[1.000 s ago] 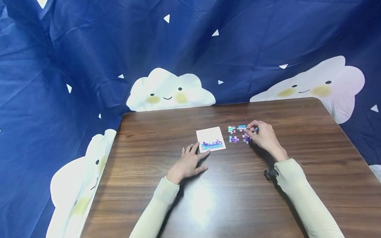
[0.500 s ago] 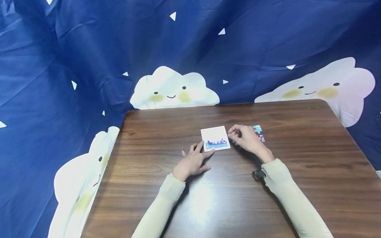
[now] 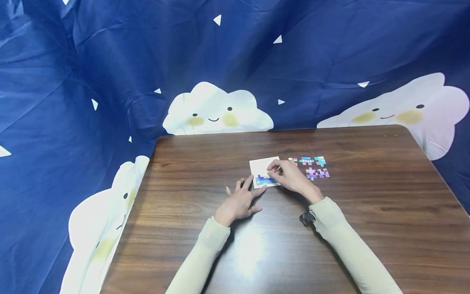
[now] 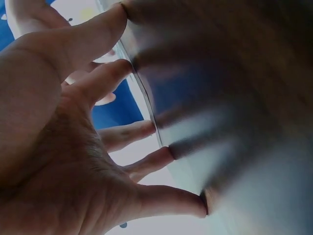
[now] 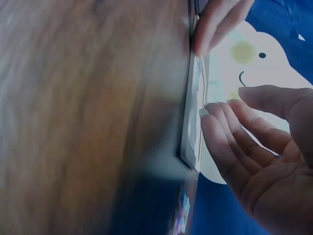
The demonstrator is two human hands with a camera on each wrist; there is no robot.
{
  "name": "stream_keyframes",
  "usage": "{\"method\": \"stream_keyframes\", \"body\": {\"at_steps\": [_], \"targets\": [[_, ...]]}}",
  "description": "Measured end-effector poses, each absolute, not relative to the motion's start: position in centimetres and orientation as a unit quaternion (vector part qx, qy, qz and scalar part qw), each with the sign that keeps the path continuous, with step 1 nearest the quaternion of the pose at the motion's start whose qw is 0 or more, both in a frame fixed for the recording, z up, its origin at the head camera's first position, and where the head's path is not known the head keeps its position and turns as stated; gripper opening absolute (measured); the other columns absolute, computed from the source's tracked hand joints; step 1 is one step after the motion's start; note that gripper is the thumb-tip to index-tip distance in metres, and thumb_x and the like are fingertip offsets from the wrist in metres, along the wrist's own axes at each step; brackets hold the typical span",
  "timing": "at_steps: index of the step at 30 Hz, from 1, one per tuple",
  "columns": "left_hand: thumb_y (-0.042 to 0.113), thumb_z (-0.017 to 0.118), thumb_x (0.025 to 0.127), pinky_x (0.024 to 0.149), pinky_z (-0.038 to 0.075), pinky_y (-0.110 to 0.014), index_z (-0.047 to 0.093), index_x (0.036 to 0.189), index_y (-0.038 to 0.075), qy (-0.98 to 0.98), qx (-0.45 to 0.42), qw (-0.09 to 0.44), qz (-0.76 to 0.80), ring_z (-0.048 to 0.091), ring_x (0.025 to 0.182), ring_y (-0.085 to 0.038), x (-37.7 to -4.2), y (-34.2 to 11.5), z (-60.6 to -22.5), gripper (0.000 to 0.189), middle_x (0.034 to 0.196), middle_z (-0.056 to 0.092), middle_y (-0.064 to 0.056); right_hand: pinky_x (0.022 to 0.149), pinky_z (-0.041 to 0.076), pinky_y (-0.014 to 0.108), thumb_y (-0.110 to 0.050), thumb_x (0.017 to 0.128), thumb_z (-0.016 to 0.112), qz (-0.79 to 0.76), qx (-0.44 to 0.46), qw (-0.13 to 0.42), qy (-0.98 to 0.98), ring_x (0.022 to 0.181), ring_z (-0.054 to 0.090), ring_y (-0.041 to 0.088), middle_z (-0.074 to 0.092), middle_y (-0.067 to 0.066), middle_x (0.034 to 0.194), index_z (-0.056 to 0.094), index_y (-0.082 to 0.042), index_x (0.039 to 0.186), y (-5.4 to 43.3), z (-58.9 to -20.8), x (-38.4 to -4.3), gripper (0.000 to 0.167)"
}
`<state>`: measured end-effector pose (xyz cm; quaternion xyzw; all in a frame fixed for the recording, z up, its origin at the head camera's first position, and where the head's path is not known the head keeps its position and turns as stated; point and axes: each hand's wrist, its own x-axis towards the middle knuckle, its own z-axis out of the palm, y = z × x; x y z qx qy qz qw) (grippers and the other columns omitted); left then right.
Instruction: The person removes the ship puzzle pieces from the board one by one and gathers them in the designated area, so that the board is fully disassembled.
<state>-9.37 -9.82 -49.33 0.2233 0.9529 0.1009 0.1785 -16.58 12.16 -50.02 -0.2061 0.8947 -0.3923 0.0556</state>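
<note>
1. Closest are two pale sleeves (image 3: 198, 253), lying over the brown tabletop (image 3: 165, 212).
2. The left hand (image 3: 238, 204) is flat and spread wide, gripping nothing. Two fingers touch a white board (image 3: 260, 165) around its near left corner.
3. The right hand (image 3: 291, 175) is over the board's right part. Its fingers bend in close to the thumb; I can't tell if they hold a piece.
4. The board lies a bit left of the tabletop's middle, with a purple and blue picture along its near edge.
5. Puzzle pieces (image 3: 312, 173) lie just right of the board: two nearer, three nearer the tabletop's far edge. The right hand partly hides one.
6. Behind hangs a blue cloth (image 3: 304, 61) with smiling clouds.
</note>
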Motion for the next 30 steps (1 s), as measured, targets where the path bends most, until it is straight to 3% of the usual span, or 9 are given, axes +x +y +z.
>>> {"method": "stream_keyframes", "body": {"at_steps": [4,11,17,24,30], "targets": [[0.049,0.069,0.097,0.106,0.034,-0.086,0.036,0.161,0.043,0.953,0.222,0.182,0.1,0.025,0.156,-0.047,-9.4,-9.61,-49.19,0.071,0.176,0.012,-0.012,0.082,0.059,0.039,-0.01,0.098,0.068,-0.391,-0.21,0.061,0.894,0.083,0.068,0.016,0.075,0.009,0.092,0.073,-0.001,0.105,11.59,-50.29,-16.57,0.012],[0.05,0.069,0.097,0.107,0.034,-0.085,0.035,0.161,0.046,0.953,0.217,0.191,0.093,0.024,0.157,-0.046,-9.53,-9.39,-49.01,0.072,0.177,0.012,-0.011,0.08,0.058,0.031,-0.008,0.097,0.067,-0.387,-0.211,0.073,0.894,0.083,0.068,0.015,0.076,0.009,0.093,0.075,-0.001,0.106,11.17,-50.55,-16.72,0.014],[0.05,0.068,0.097,0.107,0.034,-0.085,0.033,0.161,0.046,0.953,0.215,0.194,0.087,0.023,0.157,-0.047,-9.7,-9.37,-49.02,0.073,0.177,0.012,-0.01,0.083,0.056,0.036,-0.007,0.095,0.066,-0.369,-0.227,0.073,0.898,0.087,0.067,0.018,0.073,0.01,0.095,0.075,0.0,0.111,11.03,-50.48,-16.72,0.02],[0.05,0.068,0.097,0.106,0.035,-0.085,0.034,0.161,0.046,0.953,0.216,0.193,0.085,0.024,0.156,-0.047,-9.64,-9.32,-48.84,0.073,0.177,0.013,-0.011,0.087,0.054,0.039,-0.006,0.092,0.067,-0.343,-0.239,0.085,0.905,0.094,0.065,0.021,0.069,0.008,0.101,0.075,-0.004,0.119,11.02,-50.27,-16.44,0.028],[0.052,0.068,0.097,0.107,0.035,-0.085,0.034,0.161,0.047,0.954,0.216,0.194,0.077,0.024,0.156,-0.045,-9.61,-9.31,-48.96,0.073,0.176,0.015,-0.011,0.083,0.049,0.036,-0.007,0.091,0.067,-0.33,-0.249,0.086,0.907,0.093,0.061,0.022,0.066,0.007,0.101,0.076,-0.008,0.124,11.11,-50.57,-16.36,0.034]]}}
